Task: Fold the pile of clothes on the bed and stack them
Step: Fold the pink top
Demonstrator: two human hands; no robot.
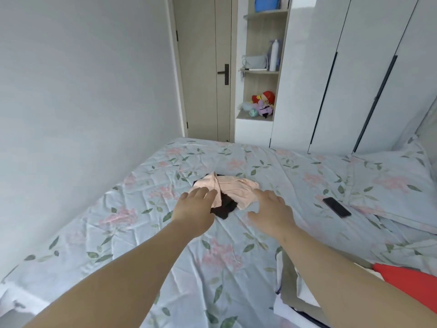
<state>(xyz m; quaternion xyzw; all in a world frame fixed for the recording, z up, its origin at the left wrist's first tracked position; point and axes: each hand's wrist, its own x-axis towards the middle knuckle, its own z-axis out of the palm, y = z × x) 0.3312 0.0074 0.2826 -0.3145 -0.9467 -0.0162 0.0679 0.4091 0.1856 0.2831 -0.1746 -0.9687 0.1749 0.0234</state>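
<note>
A pale pink garment (236,189) lies crumpled on top of a black garment (225,208) in the middle of the bed (142,223). My left hand (195,205) reaches out flat, its straight fingers touching the pink garment's left edge. My right hand (272,209) hovers with spread fingers at the pink garment's right side, fingertips close to the cloth, holding nothing. More clothes, one red (411,285) and one grey-white (293,297), lie under my right forearm at the lower right.
A dark phone (337,207) lies on the floral sheet to the right of the garments, beside a pillow (397,183). A wall runs along the bed's left side. A door, open shelves and white wardrobes stand beyond the bed's far end.
</note>
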